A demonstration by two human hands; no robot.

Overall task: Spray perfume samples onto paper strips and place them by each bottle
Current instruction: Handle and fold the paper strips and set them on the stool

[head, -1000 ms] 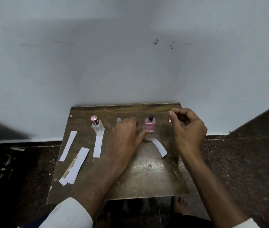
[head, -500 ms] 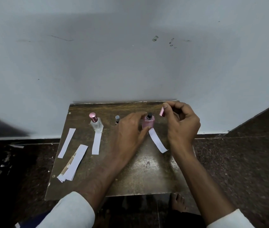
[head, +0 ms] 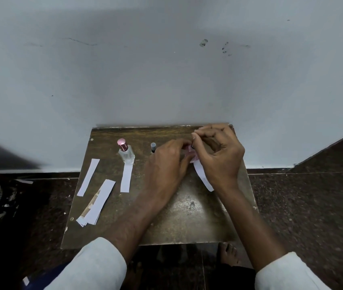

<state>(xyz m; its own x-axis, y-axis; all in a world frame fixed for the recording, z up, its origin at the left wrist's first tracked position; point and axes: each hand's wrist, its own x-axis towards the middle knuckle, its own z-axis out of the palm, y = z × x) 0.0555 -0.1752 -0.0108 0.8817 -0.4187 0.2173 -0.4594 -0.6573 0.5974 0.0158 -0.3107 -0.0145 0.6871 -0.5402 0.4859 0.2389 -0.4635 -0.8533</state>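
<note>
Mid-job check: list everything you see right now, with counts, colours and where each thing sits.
Brown worn wooden table: one, against the wall.
Clear glass perfume bottle with pink cap: one, rear left of table.
Small grey-capped bottle: one, rear middle, partly hidden by the left hand.
Pink perfume bottle: one, between both hands, mostly hidden.
Single white paper strips: three; one at far left, one in front of the clear bottle, one under the right hand.
Stack of white paper strips: one, front left.
Pale grey wall: behind.
Dark speckled floor: around.
Left hand: on the pink bottle.
Right hand: pinched above it.
</note>
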